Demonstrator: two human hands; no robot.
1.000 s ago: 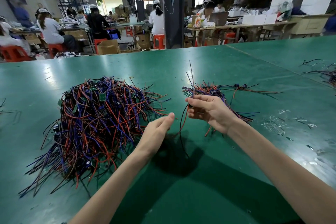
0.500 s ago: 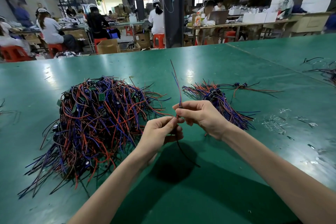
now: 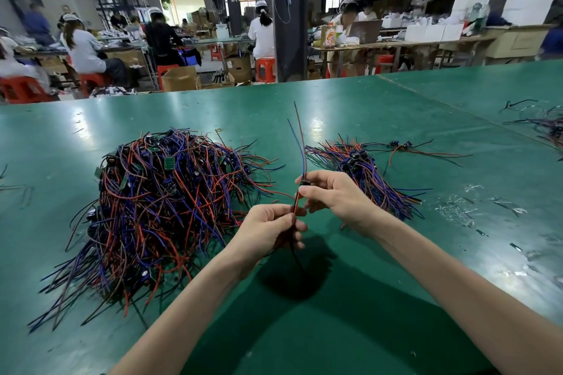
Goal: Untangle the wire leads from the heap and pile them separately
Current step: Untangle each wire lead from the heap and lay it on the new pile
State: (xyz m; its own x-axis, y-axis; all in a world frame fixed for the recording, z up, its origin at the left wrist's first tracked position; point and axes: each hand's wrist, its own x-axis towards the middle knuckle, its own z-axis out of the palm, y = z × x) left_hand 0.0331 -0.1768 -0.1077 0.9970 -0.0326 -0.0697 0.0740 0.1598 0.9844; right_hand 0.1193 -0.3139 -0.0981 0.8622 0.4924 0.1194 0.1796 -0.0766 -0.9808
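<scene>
Lead (image 3: 302,155), single, red and blue strands with a black tail: held upright above the table, between heap and sorted pile, apart from both. Small dark component at mid-length, pinched between thumb and forefinger of right hand (image 3: 335,195); other fingers loosely curled. Lower run pinched by thumb and fingertips of left hand (image 3: 268,231), fingers curled round it, black tail hanging below toward the table.

Handling, as judged: draw lower strands through the left pinch in one smooth stroke away from the component; grip the component body, not the wires where they enter it; straighten until strands run parallel; lay on the right-hand pile, component end matching its neighbours.

Material: thin insulated wire, smooth glossy sheath, springy, holding a gentle curve; upper ends free, slightly fanned.

Heap (image 3: 170,201), left of hands: dense mound of like red, blue and black leads, small green circuit boards and dark components among the loops, loose ends splayed toward near edge. Likely to snag under a hard pull.

Sorted pile (image 3: 365,173), right, behind right hand: far smaller, strands roughly aligned, components gathered near middle.

Table (image 3: 396,119): green mat, smooth, sheen from overhead lamps; clear plastic scraps (image 3: 457,210) at right; further wires (image 3: 545,125) at far right edge.
</scene>
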